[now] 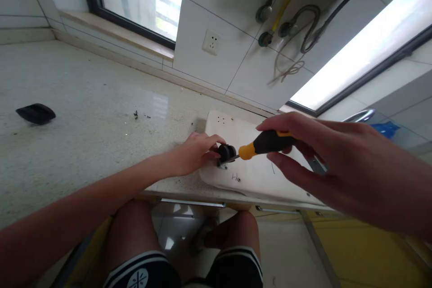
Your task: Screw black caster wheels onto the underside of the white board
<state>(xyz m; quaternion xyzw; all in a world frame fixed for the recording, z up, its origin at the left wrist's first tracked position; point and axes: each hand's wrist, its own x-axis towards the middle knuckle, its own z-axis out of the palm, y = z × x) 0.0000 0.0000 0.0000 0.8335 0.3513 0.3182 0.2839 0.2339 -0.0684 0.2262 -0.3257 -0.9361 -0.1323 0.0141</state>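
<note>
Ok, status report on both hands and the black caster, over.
Left hand: grip on black caster. Right hand: grip on yellow-and-black screwdriver, shaft angled toward caster. Loose black piece far left on counter, out of the way.

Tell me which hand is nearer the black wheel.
Left. The left hand has its fingers on the black wheel; the right hand is farther off, on the wheel's other side, gripping the screwdriver by its handle.
</note>
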